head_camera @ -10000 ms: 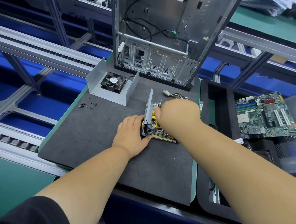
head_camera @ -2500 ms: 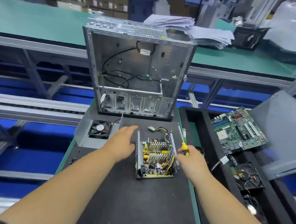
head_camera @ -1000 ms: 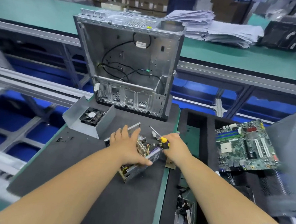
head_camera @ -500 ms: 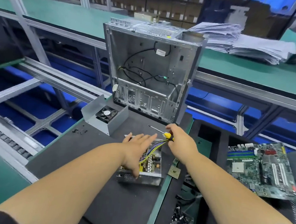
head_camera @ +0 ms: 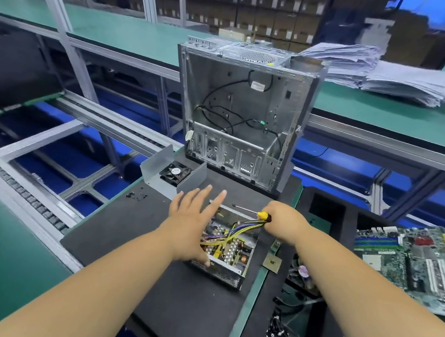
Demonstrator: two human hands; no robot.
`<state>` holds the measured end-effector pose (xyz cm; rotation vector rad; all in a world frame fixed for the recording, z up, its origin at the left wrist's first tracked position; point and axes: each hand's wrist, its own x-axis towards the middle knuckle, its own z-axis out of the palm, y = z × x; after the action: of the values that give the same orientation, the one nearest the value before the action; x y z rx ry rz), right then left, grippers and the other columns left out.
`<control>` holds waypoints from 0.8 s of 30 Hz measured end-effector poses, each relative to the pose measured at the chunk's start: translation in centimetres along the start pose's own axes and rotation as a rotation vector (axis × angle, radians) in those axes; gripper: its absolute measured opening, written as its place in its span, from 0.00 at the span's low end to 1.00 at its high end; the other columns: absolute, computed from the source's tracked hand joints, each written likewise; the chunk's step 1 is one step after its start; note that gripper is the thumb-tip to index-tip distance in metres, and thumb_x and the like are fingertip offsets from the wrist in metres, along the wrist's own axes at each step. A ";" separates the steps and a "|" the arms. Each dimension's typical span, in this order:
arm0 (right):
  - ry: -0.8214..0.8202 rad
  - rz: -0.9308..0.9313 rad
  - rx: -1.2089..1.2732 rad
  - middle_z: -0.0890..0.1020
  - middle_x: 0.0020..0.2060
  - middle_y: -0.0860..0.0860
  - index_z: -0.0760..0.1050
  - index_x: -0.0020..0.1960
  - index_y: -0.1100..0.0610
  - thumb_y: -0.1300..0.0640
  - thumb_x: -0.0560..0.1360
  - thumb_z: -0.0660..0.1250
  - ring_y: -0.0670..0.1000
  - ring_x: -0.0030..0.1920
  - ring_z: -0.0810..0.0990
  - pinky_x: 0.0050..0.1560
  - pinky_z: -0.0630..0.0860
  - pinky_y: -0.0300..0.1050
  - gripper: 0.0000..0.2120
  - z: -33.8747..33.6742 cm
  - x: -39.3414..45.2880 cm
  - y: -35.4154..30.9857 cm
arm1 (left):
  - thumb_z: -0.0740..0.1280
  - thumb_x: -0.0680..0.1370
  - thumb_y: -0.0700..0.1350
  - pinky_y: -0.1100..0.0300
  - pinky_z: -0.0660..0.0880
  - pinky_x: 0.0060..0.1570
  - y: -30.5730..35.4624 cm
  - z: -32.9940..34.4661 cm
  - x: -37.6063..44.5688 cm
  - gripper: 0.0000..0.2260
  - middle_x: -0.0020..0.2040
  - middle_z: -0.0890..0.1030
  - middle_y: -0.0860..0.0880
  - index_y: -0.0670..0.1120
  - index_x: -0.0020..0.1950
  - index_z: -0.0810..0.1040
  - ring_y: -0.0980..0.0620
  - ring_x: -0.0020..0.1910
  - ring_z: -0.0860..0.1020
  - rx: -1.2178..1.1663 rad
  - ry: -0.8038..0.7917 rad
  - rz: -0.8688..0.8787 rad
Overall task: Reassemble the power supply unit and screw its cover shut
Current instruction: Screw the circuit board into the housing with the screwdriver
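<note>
PSU open on mat; right hand grips screwdriver.

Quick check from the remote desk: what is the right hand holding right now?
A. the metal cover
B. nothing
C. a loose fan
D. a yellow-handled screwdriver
D: the right hand grips a yellow-handled screwdriver whose shaft points left over the open power supply unit, while the left hand is spread open above the unit.
</note>
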<state>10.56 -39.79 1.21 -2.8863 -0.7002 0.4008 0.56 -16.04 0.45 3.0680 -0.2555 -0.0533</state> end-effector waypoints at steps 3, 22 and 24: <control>-0.025 0.018 -0.015 0.77 0.43 0.58 0.69 0.32 0.54 0.62 0.72 0.64 0.59 0.43 0.78 0.40 0.73 0.50 0.11 -0.1 -0.5 0.2 | 0.76 0.55 0.70 0.47 0.43 0.71 -0.9 0.0 -0.5 0.66 0.76 0.48 0.49 0.62 0.76 0.31 0.44 0.75 0.48 0.040 0.081 -0.096; -0.175 0.051 0.036 0.72 0.30 0.52 0.68 0.33 0.54 0.59 0.68 0.67 0.51 0.30 0.68 0.29 0.63 0.42 0.09 0.5 -4.0 -1.7 | 0.68 0.65 0.42 0.54 0.74 0.44 -1.9 -0.6 0.3 0.38 0.43 0.83 0.46 0.53 0.74 0.60 0.46 0.47 0.81 -1.014 -0.152 -0.586; -0.189 0.037 0.051 0.72 0.30 0.53 0.69 0.34 0.55 0.58 0.67 0.67 0.50 0.29 0.67 0.28 0.63 0.42 0.08 0.8 -4.5 -2.7 | 0.66 0.62 0.42 0.48 0.73 0.58 -1.9 -0.5 0.6 0.41 0.50 0.81 0.46 0.51 0.75 0.60 0.44 0.53 0.79 -1.120 -0.170 -0.543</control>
<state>5.30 -39.51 2.01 -2.8421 -0.6546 0.6937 1.49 -14.26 0.85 1.9268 0.4585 -0.3438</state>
